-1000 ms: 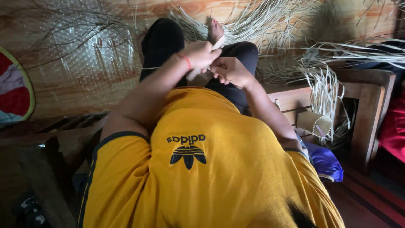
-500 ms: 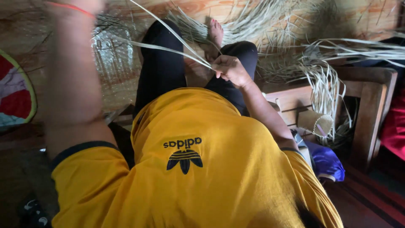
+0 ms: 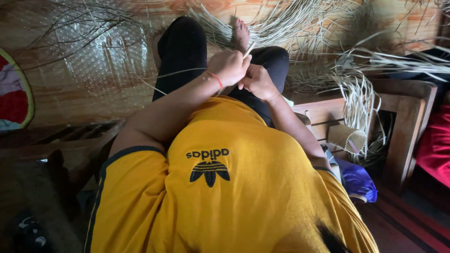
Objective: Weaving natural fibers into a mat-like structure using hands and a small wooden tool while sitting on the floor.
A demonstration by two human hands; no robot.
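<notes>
The straw strip (image 3: 249, 48) is pinched in the closed left hand (image 3: 228, 66) right over the knees, right hand (image 3: 257, 81) curled up against it, so I'd keep that grip snug and pull evenly to avoid kinking it.

The left hand (image 3: 228, 65) and right hand (image 3: 256, 82) meet side by side, touching, above the lap, the left one closed on a thin strip (image 3: 249, 49) that points away toward the bare foot (image 3: 241, 33). Beyond the foot, loose strips (image 3: 300, 21) lie spread across the floor (image 3: 84, 93). To the right stands a wooden frame (image 3: 403, 126), with more strips draped over it and a small roll (image 3: 348, 138) inside it. A bag (image 3: 358, 180) lies below the roll, nearer the person. A flat fan (image 3: 14, 93) lies at the far left.
</notes>
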